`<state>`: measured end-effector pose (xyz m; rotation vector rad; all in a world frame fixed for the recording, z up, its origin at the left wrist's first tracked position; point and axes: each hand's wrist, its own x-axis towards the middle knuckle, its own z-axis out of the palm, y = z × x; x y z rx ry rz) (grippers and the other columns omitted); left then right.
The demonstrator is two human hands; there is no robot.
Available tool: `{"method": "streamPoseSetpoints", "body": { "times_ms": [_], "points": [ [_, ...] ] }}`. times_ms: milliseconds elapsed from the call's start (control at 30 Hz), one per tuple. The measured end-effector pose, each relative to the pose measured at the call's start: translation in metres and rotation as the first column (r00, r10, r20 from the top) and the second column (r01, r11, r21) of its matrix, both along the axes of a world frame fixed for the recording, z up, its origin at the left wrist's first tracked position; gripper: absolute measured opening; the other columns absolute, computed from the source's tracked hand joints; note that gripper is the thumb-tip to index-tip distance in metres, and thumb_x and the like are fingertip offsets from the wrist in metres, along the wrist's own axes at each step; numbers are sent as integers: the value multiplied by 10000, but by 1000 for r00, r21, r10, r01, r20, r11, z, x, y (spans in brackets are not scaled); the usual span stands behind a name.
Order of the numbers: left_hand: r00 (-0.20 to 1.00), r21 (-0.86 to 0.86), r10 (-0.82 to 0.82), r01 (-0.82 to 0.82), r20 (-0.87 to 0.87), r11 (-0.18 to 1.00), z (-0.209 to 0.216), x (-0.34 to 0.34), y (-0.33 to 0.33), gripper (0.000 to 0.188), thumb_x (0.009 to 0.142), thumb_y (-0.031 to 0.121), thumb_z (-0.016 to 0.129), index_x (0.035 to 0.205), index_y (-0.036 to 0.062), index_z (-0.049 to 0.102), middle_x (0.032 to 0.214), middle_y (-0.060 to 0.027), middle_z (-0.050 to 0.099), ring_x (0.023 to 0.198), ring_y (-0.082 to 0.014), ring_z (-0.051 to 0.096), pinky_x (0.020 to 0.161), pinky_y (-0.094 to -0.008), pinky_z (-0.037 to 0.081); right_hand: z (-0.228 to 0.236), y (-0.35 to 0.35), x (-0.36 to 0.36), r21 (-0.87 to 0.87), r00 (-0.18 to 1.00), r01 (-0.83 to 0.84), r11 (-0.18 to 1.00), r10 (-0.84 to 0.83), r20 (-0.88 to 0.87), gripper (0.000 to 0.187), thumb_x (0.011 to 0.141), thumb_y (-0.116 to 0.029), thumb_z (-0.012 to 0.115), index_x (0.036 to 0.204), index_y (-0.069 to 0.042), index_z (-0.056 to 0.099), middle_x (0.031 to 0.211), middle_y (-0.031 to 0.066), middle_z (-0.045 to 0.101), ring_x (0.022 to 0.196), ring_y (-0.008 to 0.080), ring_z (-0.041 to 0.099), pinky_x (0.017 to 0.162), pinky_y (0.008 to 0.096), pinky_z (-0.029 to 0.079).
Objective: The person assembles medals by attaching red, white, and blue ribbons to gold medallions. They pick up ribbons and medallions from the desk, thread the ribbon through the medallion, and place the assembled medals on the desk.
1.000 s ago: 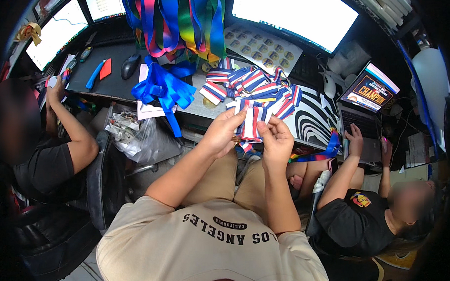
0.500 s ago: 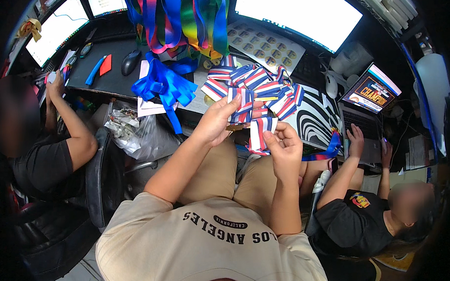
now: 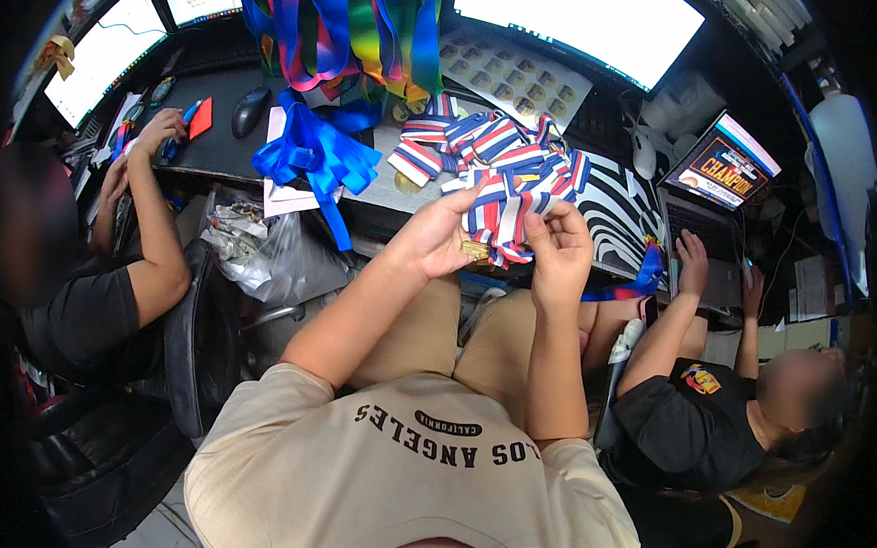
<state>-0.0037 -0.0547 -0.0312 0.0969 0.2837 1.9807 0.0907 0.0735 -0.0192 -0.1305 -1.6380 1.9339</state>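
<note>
Above my lap, my left hand (image 3: 444, 237) grips a striped medal ribbon (image 3: 499, 219) in red, white and blue, gathered in folds. A small gold metal piece (image 3: 474, 250), likely part of a medal, shows beside its fingers. My right hand (image 3: 560, 250) is closed at the ribbon's right side, thumb against curled fingers. Just beyond both hands lies a pile of the same striped ribbons (image 3: 487, 137) on the desk. Left of the pile sits a heap of shiny blue ribbon (image 3: 314, 158), one end hanging over the desk edge.
Multicoloured ribbons (image 3: 339, 41) hang at the back between monitors (image 3: 584, 22). A sheet of round stickers (image 3: 519, 78) lies behind the pile. Co-workers sit on both sides: one hand (image 3: 158, 129) at a blue tool, another (image 3: 691, 260) at a laptop (image 3: 707, 226). A plastic bag (image 3: 283, 260) stands below the desk.
The ribbon end that my right hand held out is now folded in with the rest. The gold piece shows more clearly. The left co-worker's hand has moved to the blue tool.
</note>
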Motion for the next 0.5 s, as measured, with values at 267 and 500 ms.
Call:
{"method": "streamPoseSetpoints", "body": {
  "times_ms": [267, 500],
  "points": [
    [1000, 3, -29, 29, 11, 1000, -6, -2, 2, 366, 1014, 228, 406, 1275, -12, 497, 1186, -178, 615, 1032, -274, 654, 869, -438, 563, 0, 1, -2, -65, 1000, -6, 998, 6, -7, 191, 883, -18, 660, 1052, 41, 592, 927, 69, 665, 805, 84, 600, 722, 208, 473],
    [949, -197, 154, -213, -277, 957, 6, 10, 5, 365, 1016, 232, 412, 1276, -11, 494, 1195, -167, 613, 1036, -253, 652, 860, -403, 566, -3, -2, 1, -40, 1000, -5, 999, 6, 17, 201, 878, -36, 677, 1048, 43, 605, 943, 67, 659, 818, 87, 587, 736, 213, 468]
  ]
}}
